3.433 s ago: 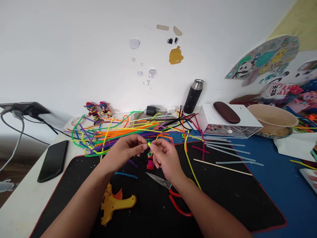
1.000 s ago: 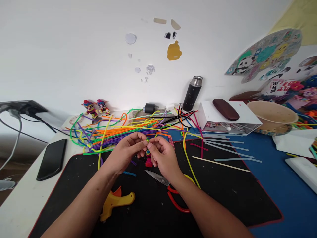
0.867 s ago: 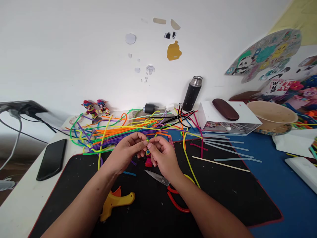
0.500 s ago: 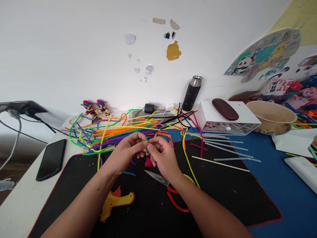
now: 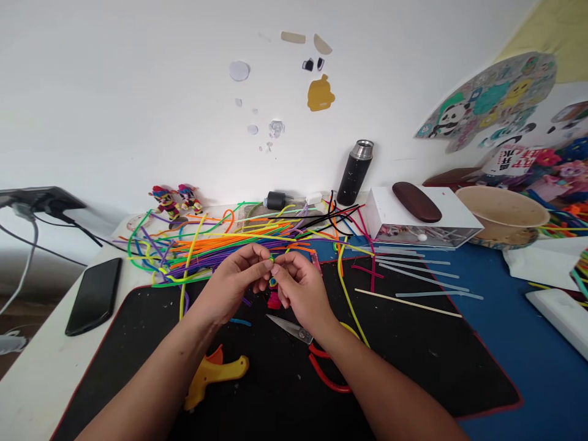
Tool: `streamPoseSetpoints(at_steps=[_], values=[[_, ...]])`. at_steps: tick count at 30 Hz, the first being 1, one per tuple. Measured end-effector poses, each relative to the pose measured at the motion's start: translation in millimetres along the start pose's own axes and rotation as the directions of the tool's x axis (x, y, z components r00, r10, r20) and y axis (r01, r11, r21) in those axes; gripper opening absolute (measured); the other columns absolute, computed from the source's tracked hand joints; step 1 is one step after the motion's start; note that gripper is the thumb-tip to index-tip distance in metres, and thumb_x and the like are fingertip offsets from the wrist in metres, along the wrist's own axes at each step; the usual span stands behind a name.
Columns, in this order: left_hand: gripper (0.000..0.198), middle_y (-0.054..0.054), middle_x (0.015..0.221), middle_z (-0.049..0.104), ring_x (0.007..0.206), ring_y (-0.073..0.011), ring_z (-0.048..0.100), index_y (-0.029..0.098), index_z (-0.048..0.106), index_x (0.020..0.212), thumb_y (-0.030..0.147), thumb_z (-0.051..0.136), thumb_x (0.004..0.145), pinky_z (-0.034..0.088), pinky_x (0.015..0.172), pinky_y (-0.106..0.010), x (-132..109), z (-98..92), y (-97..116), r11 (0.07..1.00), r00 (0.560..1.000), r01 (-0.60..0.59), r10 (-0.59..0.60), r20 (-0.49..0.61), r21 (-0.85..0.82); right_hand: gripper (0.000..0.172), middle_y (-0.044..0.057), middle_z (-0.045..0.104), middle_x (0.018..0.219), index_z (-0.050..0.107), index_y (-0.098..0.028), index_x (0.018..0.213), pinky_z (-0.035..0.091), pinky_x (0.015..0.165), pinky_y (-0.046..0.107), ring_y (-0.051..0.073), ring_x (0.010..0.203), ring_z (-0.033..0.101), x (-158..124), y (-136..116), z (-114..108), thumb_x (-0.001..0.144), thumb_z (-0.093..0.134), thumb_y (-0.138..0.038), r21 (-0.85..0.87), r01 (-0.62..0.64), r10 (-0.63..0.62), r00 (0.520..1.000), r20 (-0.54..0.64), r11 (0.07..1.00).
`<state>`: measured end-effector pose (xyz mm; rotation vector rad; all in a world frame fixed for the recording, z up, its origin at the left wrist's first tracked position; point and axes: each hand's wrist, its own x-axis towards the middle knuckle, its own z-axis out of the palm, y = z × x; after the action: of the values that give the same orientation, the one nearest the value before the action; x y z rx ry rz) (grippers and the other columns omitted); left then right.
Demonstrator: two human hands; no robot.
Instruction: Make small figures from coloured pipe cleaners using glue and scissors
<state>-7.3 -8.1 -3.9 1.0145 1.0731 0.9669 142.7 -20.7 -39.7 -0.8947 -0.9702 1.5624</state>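
My left grip [image 5: 236,275] and right grip [image 5: 303,288] are pinched nearly tip to tip, thumbs against fingers, with a small green piece [image 5: 271,260] caught between them. Three seconds or so ago the tips stood a little farther apart and more of that piece showed; now they have closed in and only a sliver peeks out, which I take to mean finer work at one spot. Just below the pinch is a blue-and-yellow part [image 5: 273,282], then a red part [image 5: 274,300]; whether these hang from what I hold, I cannot tell. Scissors [image 5: 303,335] lie on the black mat [image 5: 404,361] below my right grip, a yellow tool [image 5: 225,369] nearer me, and colored stems [image 5: 229,245] spread beyond both grips on the tabletop [image 5: 39,373].
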Motion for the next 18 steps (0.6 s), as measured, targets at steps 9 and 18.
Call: streamPoseSetpoints(at_steps=[9, 18], values=[[0.037, 0.004, 0.068, 0.060, 0.058, -0.0108, 0.055, 0.019, 0.062, 0.089, 0.044, 0.087, 0.079, 0.042, 0.055, -0.022, -0.7, -1.6, -0.1, 1.000, 0.999, 0.006, -0.007, 0.035, 0.029, 0.032, -0.009, 0.055, 0.054, 0.061, -0.020, 0.088, 0.030, 0.036, 0.019, 0.006, 0.035, 0.041, 0.8, -1.1, -2.6, 0.084, 0.077, -0.048, 0.023, -0.001, 0.001, 1.000, -0.004, 1.000], [0.034, -0.002, 0.082, 0.068, 0.070, -0.0177, 0.061, 0.019, 0.071, 0.112, 0.044, 0.076, 0.088, 0.051, 0.065, -0.029, 6.1, -27.0, 13.1, 0.912, 0.990, -0.137, 0.115, 0.078, 0.387, 0.031, -0.013, 0.041, 0.049, 0.062, -0.022, 0.090, 0.027, 0.036, 0.019, 0.006, 0.035, 0.038, 6.6, -11.7, -11.6, 0.083, 0.080, -0.046, 0.109, 0.039, -0.027, 0.994, -0.108, 0.993]])
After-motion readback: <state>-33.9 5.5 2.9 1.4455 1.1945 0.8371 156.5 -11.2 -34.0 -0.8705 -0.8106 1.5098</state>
